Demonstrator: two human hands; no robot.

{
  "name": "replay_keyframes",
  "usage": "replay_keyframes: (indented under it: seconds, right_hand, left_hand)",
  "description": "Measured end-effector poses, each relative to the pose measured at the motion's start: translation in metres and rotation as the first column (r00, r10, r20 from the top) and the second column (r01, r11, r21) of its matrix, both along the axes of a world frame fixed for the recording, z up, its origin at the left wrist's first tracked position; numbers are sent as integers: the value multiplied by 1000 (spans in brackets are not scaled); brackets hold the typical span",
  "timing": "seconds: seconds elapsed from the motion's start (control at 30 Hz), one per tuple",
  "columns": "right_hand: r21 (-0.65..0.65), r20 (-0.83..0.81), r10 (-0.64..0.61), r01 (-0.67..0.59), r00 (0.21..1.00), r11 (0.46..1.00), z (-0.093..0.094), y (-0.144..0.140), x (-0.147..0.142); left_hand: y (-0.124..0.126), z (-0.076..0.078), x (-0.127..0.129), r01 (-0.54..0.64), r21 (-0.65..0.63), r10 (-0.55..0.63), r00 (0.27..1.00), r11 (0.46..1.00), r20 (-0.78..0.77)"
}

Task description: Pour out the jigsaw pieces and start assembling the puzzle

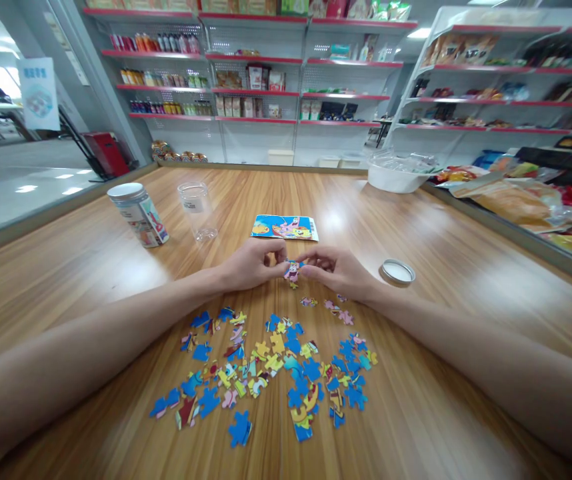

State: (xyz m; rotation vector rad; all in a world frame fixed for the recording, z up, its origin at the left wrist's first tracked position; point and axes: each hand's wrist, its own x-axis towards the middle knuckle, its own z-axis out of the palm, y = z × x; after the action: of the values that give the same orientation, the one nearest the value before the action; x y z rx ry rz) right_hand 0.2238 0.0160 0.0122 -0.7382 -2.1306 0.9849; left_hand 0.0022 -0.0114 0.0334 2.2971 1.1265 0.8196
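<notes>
- Puzzle pieces point(292, 271), pink and joined in a small cluster, sit between the fingertips of both hands, just above the wooden table point(436, 373) near its middle.
- Left hand point(253, 263): fingers curled, thumb and forefinger pinched on the left edge of the puzzle pieces; the forearm lies low over the table and runs back to the lower left.
- Right hand point(339, 270): fingers curled, fingertips pinched on the right edge of the same puzzle pieces; the forearm runs back to the lower right.
- A few stray pieces point(339, 312) lie flat on the table just below the right wrist.
- Loose pile point(271, 367): many blue, yellow and mixed-colour pieces are spread flat between the two forearms, nearer the camera than the hands; most lie face up, some overlap.
- Picture card point(285, 227): a colourful printed sheet lies flat just beyond the hands.
- Metal lid point(397, 271): round, lies flat on the table just right of the right hand, not touching it.
- Clear jar point(197, 211): empty, upright, without a lid, beyond the left hand.
- Printed can point(138, 215): upright, lid on, left of the clear jar and apart from it.
- White bowl point(399, 172): stands at the far right edge of the table.
- Snack packets point(516, 197) lie along the counter at the right.
- Shop shelves point(256, 73) with red edges hold bottles and boxes along the back wall.
</notes>
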Motion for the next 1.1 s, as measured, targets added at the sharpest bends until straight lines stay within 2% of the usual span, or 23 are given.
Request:
replay_keyframes:
  seconds: [0.13, 0.23, 0.33, 0.43, 0.57, 0.73, 0.87, 0.93, 1.1]
  right_hand:
    - [-3, 48, -43, 43, 998, 999, -2, -1, -13]
    - [-2, 47, -46, 46, 998, 999, -1, -3, -13]
    - [-7, 33, -34, 34, 999, 999, 1, -6, -11]
    - [-23, -2, -33, 33, 999, 999, 2, -6, -10]
    - [-144, -56, -109, 100, 992, 985, 1, -3, -6]
    - [-303, -39, -209, 187, 977, 935, 2, 4, -2]
    - [-333, -37, -218, 194, 975, 923, 3, 4, -1]
    - [-335, -27, -200, 180, 979, 925, 3, 3, -1]
    - [-348, -50, -128, 103, 990, 932, 3, 3, -1]
  left_hand:
    - [5, -17, 2, 36, 114, -35, 999, 993, -16]
    - [5, -24, 2, 92, 265, -91, 996, 960, -14]
    - [5, -27, 2, 105, 345, -106, 994, 933, -15]
    - [3, -25, 1, 31, 373, -38, 999, 927, 12]
    - [3, -21, -1, -49, 422, 35, 999, 905, 40]
    - [8, -24, -2, 68, 466, -66, 998, 882, -20]
    - [9, -27, -1, 164, 438, -150, 986, 884, -65]
    - [8, -27, -1, 159, 446, -148, 987, 881, -58]
    - [4, -21, -1, 58, 499, -83, 996, 865, 29]
